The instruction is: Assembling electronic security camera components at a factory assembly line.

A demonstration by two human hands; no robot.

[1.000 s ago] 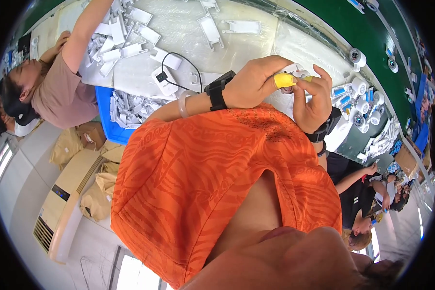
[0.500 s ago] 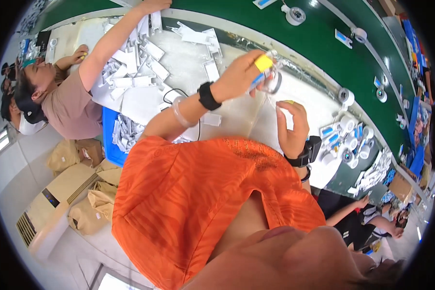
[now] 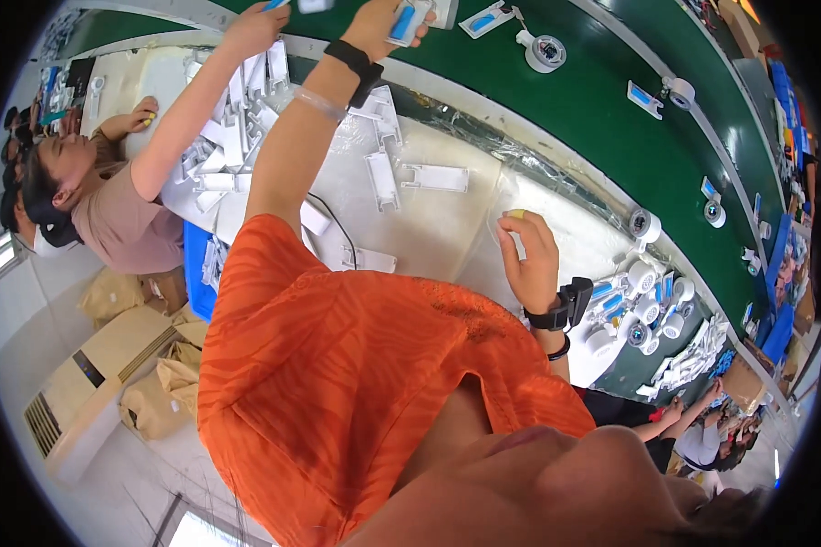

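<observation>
Stretched out over the green conveyor belt, my left hand point(image 3: 379, 29) grips a white plastic part with a blue strip point(image 3: 409, 22). The part's far end is cut off by the frame's top edge. My right hand point(image 3: 531, 260) is above the pale worktop point(image 3: 456, 219), thumb and fingers curled together, a yellow cover on one fingertip. Something thin and clear seems to show at those fingertips, too faint to name. Left of it lie white plastic housings point(image 3: 435, 178), nearest to my left forearm. Beside my right wrist is a pile of white round-headed parts with blue strips point(image 3: 643, 301).
More such parts ride on the green conveyor belt point(image 3: 602, 137). At the left a co-worker's arm point(image 3: 192, 114) reaches over a heap of white housings point(image 3: 233, 137). A blue bin point(image 3: 196, 269) stands by the table, near cardboard boxes point(image 3: 160, 292). A black cable point(image 3: 342, 223) crosses the worktop.
My left hand has moved from the middle of the worktop up and left over the belt, with the white part in it. My right hand has shifted slightly left and down.
</observation>
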